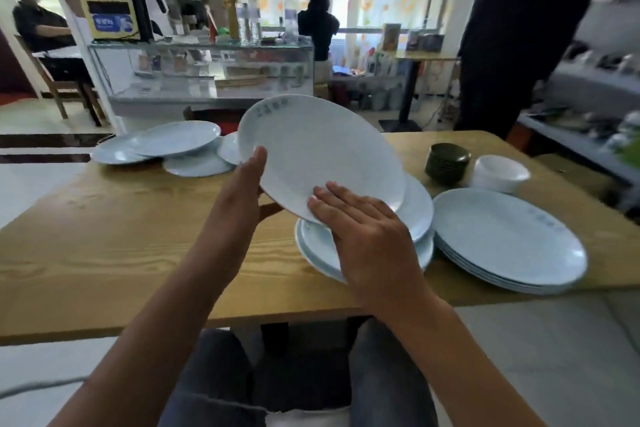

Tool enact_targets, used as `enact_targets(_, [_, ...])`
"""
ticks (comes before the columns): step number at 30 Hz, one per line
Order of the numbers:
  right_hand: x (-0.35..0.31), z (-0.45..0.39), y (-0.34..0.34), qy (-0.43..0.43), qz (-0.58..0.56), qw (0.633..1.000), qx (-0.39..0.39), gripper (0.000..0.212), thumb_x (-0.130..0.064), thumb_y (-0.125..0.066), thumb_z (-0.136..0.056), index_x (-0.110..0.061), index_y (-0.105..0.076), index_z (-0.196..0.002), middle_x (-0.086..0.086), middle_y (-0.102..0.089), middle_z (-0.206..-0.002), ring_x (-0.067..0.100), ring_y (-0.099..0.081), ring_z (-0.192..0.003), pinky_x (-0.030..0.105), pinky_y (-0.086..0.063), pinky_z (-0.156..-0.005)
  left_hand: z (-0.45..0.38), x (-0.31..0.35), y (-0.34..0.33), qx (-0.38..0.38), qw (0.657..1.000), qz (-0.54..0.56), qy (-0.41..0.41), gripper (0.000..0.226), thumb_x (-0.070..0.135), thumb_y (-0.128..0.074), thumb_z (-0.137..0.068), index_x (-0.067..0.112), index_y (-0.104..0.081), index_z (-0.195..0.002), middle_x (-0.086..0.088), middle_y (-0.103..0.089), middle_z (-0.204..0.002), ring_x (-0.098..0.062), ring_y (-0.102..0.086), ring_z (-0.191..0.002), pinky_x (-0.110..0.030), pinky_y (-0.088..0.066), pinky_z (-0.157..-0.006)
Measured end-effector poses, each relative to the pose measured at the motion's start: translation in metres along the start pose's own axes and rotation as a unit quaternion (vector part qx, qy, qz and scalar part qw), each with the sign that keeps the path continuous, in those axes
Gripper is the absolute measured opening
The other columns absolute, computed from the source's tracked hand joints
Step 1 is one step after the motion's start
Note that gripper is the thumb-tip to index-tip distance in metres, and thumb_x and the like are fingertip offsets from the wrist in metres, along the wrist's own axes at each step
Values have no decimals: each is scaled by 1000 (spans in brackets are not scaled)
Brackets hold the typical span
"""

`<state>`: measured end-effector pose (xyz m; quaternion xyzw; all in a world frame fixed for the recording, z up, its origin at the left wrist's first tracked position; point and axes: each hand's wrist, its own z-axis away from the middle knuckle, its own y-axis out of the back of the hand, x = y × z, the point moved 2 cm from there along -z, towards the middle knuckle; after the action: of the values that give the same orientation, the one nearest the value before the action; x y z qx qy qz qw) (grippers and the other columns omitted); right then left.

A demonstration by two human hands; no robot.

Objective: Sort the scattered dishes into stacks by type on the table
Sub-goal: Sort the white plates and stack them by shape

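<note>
Plate [318,156] tilted above its stack [420,218], gripped by left hand [239,191], right hand [367,239] flat on rim.

A tilted plate [322,163] is held above the table [104,236] between the two hands — the left hand [239,191] at its left rim, the right hand [367,236] laid on its near edge. Directly under the right hand a plate stack [420,215] is set. Just right of that hand a wider stack [509,239] is found; beyond it, cups [446,163] and bowls [500,172] are placed side by side. Beyond the left hand and to its left, loose plates [173,149] are overlapped.
</note>
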<state>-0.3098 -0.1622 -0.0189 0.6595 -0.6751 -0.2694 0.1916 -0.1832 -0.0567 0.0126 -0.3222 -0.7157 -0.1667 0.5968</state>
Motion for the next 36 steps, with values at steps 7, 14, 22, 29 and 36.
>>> enact_targets(7, [63,38,62,-44,111,993,-24,28,-20,-58,-94,-13,-68,-119,2,-64,-125,18,-58,-120,37,-48,-99,-13,-23,-53,-62,985,-147,-62,62,59,-36,-95,35,-22,-149,15,-34,-150,0,-36,-129,-30,-32,-104])
enact_targets(14, [112,84,104,-107,186,975,-52,36,-17,-44,-91,-7,-72,-112,6,-69,-117,22,-63,-112,42,-55,-88,-14,-33,-73,-74,968,-213,-107,56,53,-36,-95,35,-30,-148,13,-28,-154,-3,-23,-142,-41,-21,-118])
enact_targets(22, [131,118,105,-172,217,956,-90,29,-5,-57,-84,-10,-74,-107,5,-71,-112,23,-66,-108,45,-57,-85,-16,-50,-94,-126,939,-278,-161,55,51,-34,-97,32,-30,-148,19,-21,-155,9,-6,-142,-28,-10,-116])
enact_targets(29, [134,140,100,-209,199,951,-110,29,-6,-57,-83,-9,-74,-106,6,-72,-109,21,-69,-103,41,-53,-89,-17,-53,-101,-152,932,-287,-159,52,45,-34,-99,29,-33,-147,16,-23,-156,6,-6,-143,-26,-10,-115])
enact_targets(36, [132,139,100,-255,202,933,-152,37,1,-70,-74,-13,-73,-107,3,-72,-110,19,-68,-105,38,-52,-91,-16,-51,-103,-157,923,-304,-176,56,52,-31,-96,28,-33,-147,15,-25,-155,4,-7,-143,-19,-7,-110])
